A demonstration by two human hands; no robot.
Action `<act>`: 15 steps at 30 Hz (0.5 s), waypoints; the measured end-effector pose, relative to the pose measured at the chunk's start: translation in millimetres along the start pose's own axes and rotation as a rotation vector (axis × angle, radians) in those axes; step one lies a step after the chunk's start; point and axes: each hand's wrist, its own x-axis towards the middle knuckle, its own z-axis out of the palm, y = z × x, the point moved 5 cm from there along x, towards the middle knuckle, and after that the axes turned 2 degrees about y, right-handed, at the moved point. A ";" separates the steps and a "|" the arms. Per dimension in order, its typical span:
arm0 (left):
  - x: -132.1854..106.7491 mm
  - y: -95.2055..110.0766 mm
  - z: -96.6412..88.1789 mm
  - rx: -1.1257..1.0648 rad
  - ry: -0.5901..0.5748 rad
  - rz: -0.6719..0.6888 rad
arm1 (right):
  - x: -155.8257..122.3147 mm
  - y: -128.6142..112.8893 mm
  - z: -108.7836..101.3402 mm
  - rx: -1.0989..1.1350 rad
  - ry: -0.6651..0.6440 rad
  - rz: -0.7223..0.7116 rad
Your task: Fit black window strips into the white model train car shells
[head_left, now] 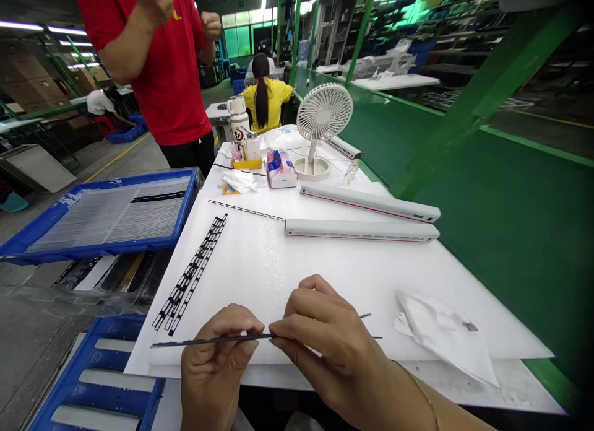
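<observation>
My left hand [218, 356] pinches a thin black strip [199, 342] between thumb and fingers, near the table's front edge. Close beside it, my right hand [325, 332] grips the strip's middle with thumb and forefinger. Two thin dark ends stick out past my right hand; whether both belong to one strip I cannot tell. Several black ladder-like window strips [195, 270] lie in a fanned bundle at the left. Beyond my hands rest two long white model train bodies [362, 229] with red lines, and another black strip [245, 210] extends from the nearer one.
On the white table [260, 264] stand a white fan [325, 112], a tissue pack [281, 169] and a bottle [239, 130]. Crumpled white paper [440, 332] lies right. Blue trays [185, 214] flank the left side. A person in a red shirt [162, 78] stands beyond; another sits behind.
</observation>
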 end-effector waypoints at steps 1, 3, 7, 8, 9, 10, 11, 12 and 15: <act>-0.2 -1.5 -0.1 0.008 -0.018 0.004 | -0.3 0.1 0.4 -0.017 -0.004 -0.006; -0.9 -2.6 0.4 0.029 -0.059 0.026 | -1.2 -0.3 0.5 -0.033 -0.002 -0.011; -2.4 0.0 -1.7 0.078 -0.084 0.084 | -2.7 -1.8 -1.7 -0.004 0.012 0.024; -2.8 0.9 -2.4 0.088 -0.091 0.095 | -2.9 -2.2 -2.3 0.005 0.012 0.031; -3.3 1.8 -2.8 0.093 -0.100 0.105 | -3.0 -2.9 -2.7 0.014 0.010 0.031; -3.7 2.6 -3.0 0.091 -0.112 0.111 | -3.1 -3.7 -3.0 0.024 0.007 0.021; -4.1 2.9 -3.0 0.082 -0.123 0.110 | -3.3 -4.6 -2.8 0.033 -0.002 0.004; -4.4 3.1 -2.9 0.068 -0.133 0.107 | -3.4 -5.4 -2.4 0.036 -0.013 -0.015; -3.7 2.3 -2.6 0.019 -0.135 0.077 | -4.0 -6.3 0.4 0.009 -0.048 -0.063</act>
